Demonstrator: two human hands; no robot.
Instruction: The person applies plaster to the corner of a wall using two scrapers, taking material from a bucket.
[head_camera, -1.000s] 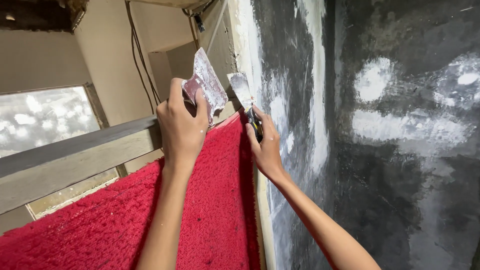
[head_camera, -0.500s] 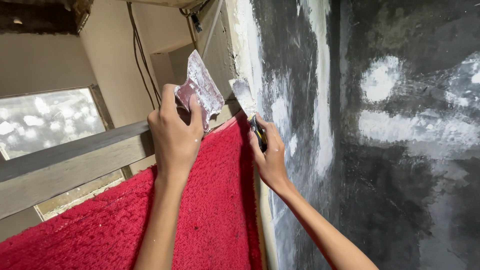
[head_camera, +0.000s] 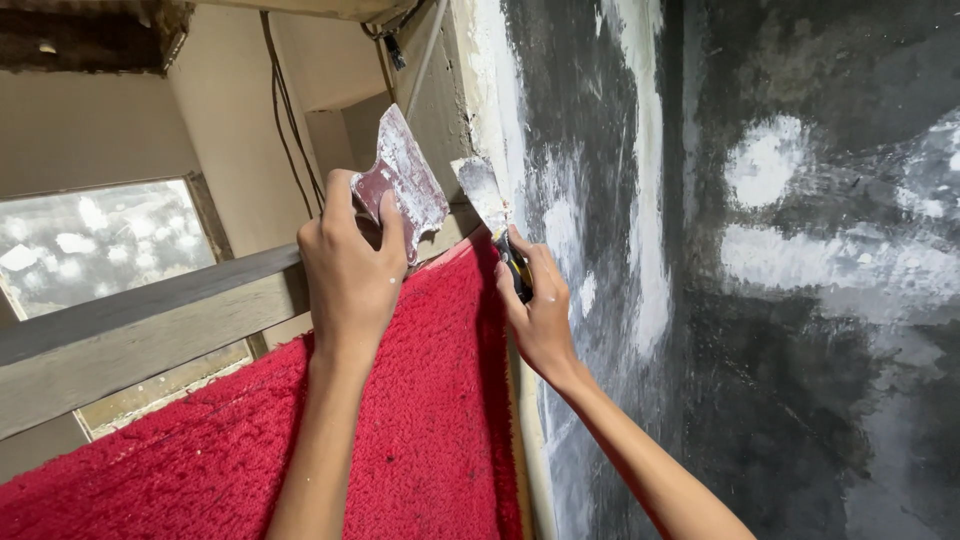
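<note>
The putty knife (head_camera: 487, 196) is held tight in the right hand (head_camera: 535, 305) at the dark wall's (head_camera: 800, 380) edge, while the loaded scraper (head_camera: 405, 185) clamped in the left hand (head_camera: 350, 265) is best kept close and the blade angled low-ish.

Scraper (head_camera: 405, 185) left of knife (head_camera: 482, 193), wall (head_camera: 780, 300) right

The red cloth (head_camera: 420, 420) beside the wall (head_camera: 800, 330) is coarse, looped pile, matt; the wall itself is rough dark plaster streaked with chalky white filler. Both scraper blades, the wide one (head_camera: 405, 185) and the narrow one (head_camera: 483, 192), look like dull metal crusted with dried white paste. Left of the cloth, the wooden rail (head_camera: 130, 330) is bare and matt.
</note>
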